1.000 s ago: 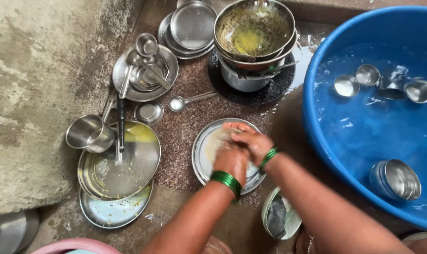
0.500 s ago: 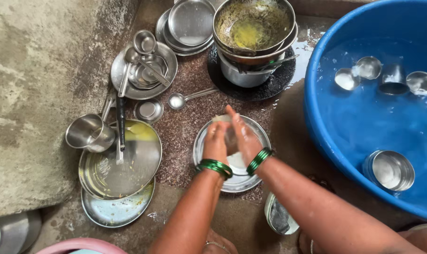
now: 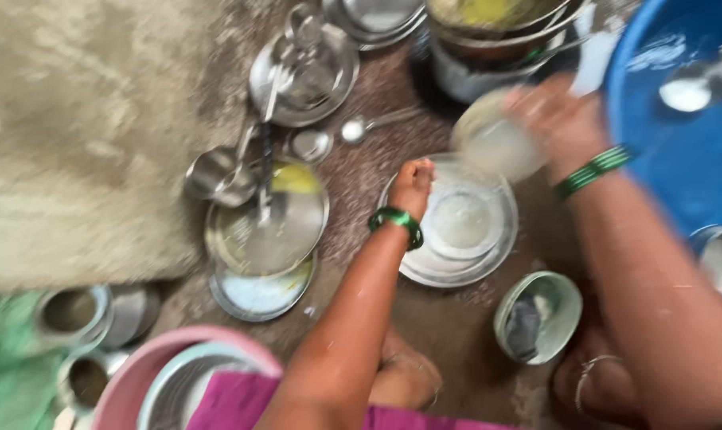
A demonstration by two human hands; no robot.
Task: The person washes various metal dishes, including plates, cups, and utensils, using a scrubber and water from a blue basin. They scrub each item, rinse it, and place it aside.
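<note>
Two hands split the washing: right hand (image 3: 564, 119) grasps a soapy small plate (image 3: 496, 143) toward the blue tub (image 3: 655, 167); left hand (image 3: 413, 185) clenched over the steel plate (image 3: 456, 231), rinsing seems next

Plates (image 3: 456, 239) sit mid-frame, the left hand (image 3: 413, 185) on their left rim. The right hand (image 3: 556, 119) holds a lid (image 3: 495, 139) above them. Tub (image 3: 679, 159) at right, stacked plates (image 3: 265, 239) at left, a bowl (image 3: 538, 317) lower right.
</note>
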